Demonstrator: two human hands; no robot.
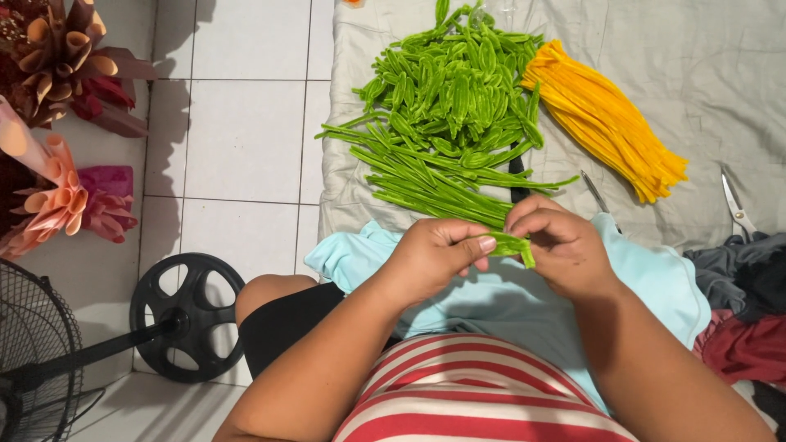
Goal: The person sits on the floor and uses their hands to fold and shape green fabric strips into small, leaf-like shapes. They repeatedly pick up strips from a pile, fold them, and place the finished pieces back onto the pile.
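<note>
Both hands meet over my lap and pinch one green pipe cleaner (512, 245), bent into a small loop. My left hand (438, 252) grips its left end between thumb and fingers. My right hand (557, 241) holds the right part, with a short green tip poking out below the fingers. Just beyond the hands lies a pile of straight green pipe cleaners (426, 180), and behind that a heap of green leaf-shaped loops (450, 86). A bundle of yellow pipe cleaners (602, 119) lies to the right on the grey cloth (704, 74).
Scissors (737, 205) and a thin metal tool (595, 192) lie on the cloth at right. A light blue cloth (663, 282) covers my lap. A black fan with its round base (188, 315) stands at left on white tiles, near paper-wrapped bouquets (57, 188).
</note>
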